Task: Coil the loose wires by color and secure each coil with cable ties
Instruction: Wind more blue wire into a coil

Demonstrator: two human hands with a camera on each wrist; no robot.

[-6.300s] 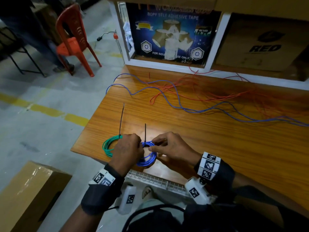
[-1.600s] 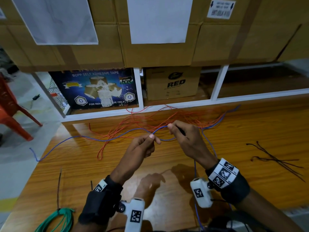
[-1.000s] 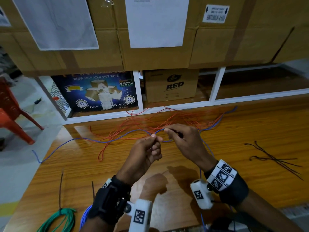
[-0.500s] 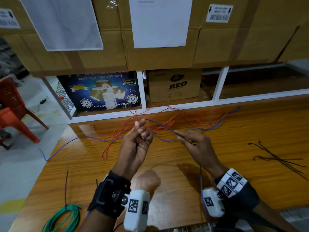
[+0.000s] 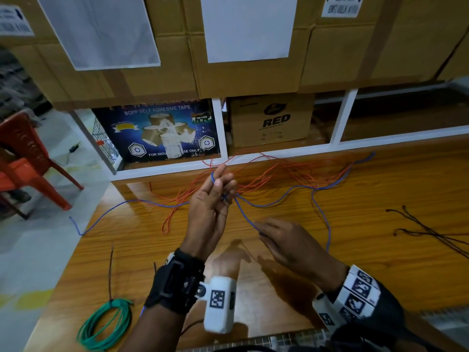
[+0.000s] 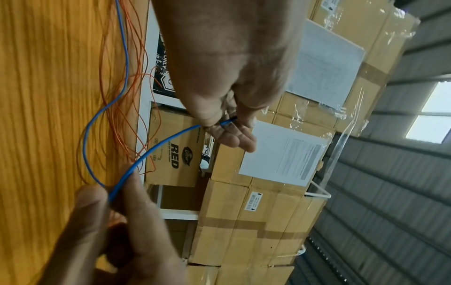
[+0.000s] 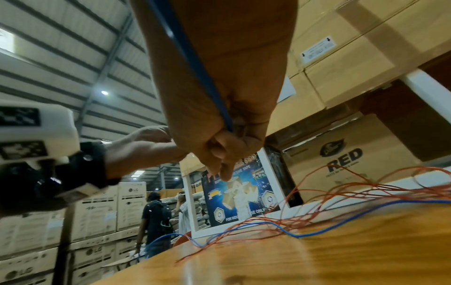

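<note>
Behind the glossy wooden counter (image 5: 355,250), a dark blue printed carton (image 5: 162,133) reads "BOPP SELF ADHESIVE TAPE" and "FOR INDU… SE ONLY"; the plain brown carton (image 5: 271,120) beside it reads "RED". The thin blue wire (image 5: 243,212) runs taut on a slant from the raised left hand (image 5: 210,212), whose fingers stand nearly straight with the wire looped over them and caught under the thumb, down to the right hand (image 5: 291,245), which pinches it between thumb and fingertips. Its slack trails right across the counter, over the tangled orange wires (image 5: 279,174). A tied green wire coil (image 5: 106,323) lies near left; black cable ties (image 5: 431,232) lie far right.
</note>
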